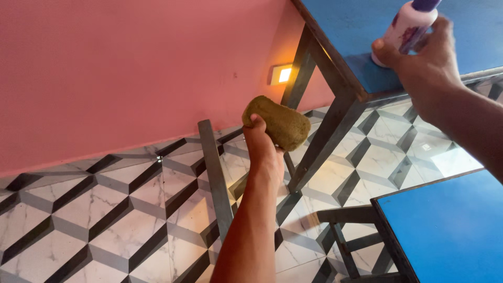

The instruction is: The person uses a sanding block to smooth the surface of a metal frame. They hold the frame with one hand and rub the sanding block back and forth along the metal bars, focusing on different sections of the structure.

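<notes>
My left hand (263, 152) reaches forward and grips a brownish-green sponge (280, 122) in mid air, above the floor and just short of the near corner of a blue-topped table (346, 31). My right hand (427, 63) is up at the top right, wrapped around a white bottle (406, 29) with a purple cap. The bottle stands on or just above the blue table top; I cannot tell which.
The table has dark metal legs (319, 141) angled down to a black, grey and white patterned tile floor (105, 220). A second blue surface with a dark frame (445, 230) sits at the lower right. A pink wall (131, 68) carries a lit orange light (283, 74).
</notes>
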